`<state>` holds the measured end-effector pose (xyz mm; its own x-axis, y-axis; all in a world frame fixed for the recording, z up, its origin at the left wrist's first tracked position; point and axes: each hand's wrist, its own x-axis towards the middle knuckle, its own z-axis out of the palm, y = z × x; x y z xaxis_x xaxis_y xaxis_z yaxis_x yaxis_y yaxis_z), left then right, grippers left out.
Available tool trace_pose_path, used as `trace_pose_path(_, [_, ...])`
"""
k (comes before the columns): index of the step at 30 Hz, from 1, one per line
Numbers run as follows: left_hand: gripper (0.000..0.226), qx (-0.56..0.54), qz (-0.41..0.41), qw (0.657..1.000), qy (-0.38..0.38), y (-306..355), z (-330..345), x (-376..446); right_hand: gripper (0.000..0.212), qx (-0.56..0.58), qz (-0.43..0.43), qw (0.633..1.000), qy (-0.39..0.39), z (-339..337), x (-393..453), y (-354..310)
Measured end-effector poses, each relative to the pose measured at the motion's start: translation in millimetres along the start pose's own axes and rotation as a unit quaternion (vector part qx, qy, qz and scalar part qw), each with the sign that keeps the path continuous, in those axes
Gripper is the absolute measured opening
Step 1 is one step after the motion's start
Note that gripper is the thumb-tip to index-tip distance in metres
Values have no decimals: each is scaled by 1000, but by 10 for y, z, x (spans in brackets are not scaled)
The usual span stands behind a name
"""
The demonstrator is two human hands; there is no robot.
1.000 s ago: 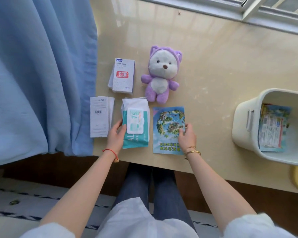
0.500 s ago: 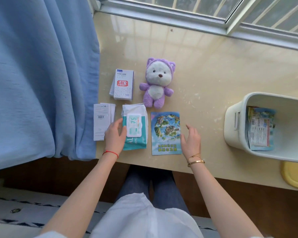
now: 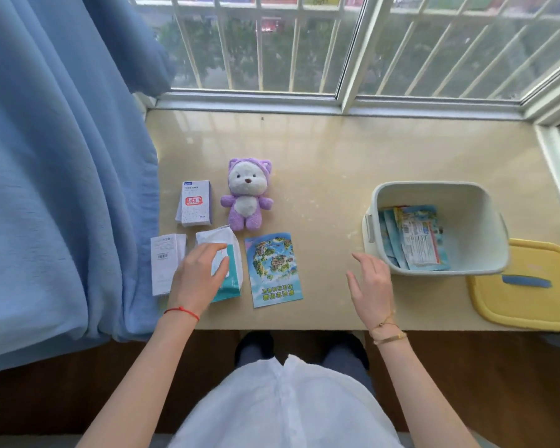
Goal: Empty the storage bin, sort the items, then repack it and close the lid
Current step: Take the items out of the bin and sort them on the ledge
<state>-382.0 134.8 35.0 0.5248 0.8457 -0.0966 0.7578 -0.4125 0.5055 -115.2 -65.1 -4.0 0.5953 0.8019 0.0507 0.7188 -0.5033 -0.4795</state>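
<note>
Two bare arms reach forward over the near edge of the counter (image 3: 337, 150). The left hand (image 3: 197, 275), with a red string at its wrist, lies with fingers spread loosely on top of a teal and white pack of wipes (image 3: 230, 270), covering its near left part; it rests on the pack rather than closing round it. The right hand (image 3: 370, 286), with thin gold bracelets at the wrist, hangs above the bare counter with fingers apart and slightly curled, holding nothing, just short of the near left corner of the storage bin (image 3: 382, 195).

Between the two hands a picture booklet (image 3: 274, 270) with a globe on its cover lies flat, just beside the wipes. On the other side of the wipes, close to the blue curtain (image 3: 62, 189), lies a white box (image 3: 164, 268) with a barcode. A yellow lid (image 3: 524, 292) with a blue handle lies flat at the right, its far left part tucked under the bin's near right corner.

The bin stands open and upright at the right side of the counter, well apart from the sorted row. Inside it lie some colourful flat packets (image 3: 417, 237).

Farther back, a white carton (image 3: 195, 203) with a red mark lies beyond the barcode box, and a purple and white plush toy (image 3: 248, 195) lies face up beside it. Beyond the counter, a barred window (image 3: 337, 43).
</note>
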Motion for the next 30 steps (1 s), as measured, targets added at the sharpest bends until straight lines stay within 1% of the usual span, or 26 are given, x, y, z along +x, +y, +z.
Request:
trace_pose_path(5, [27,-6,57,998,25,822,273,42,37,21,23,999,19,-547,-11,692])
trace_pose_path(7, [27,-15,67,997,36,1176,462,66,36,19,25,999,21,-753,26,1033])
trace_pose_path(11, [27,-44,67,996,48,1888,942,105,38,13,17,1000,5,-1128,154,1733])
trace_pose_path(14, [29,-67,50,995,52,2417,1291,131,39,2,22,1000,-17,-1339,285,2199])
trace_pose_path(16, [27,-73,39,995,52,2738,1514,170,38,0,29,999,-29,-1459,385,2462])
trace_pose_path(20, [24,-81,14,996,35,3182,1842,266,38,9,50,997,-54,-1540,610,2784])
trace_pose_path(24, [28,-93,-28,995,-5,3504,2141,469,39,17,68,993,-94,-1433,890,3029])
trace_pose_path(30, [33,-85,-82,992,-53,3563,2703,883,41,24,105,984,-139,-1069,1310,3209])
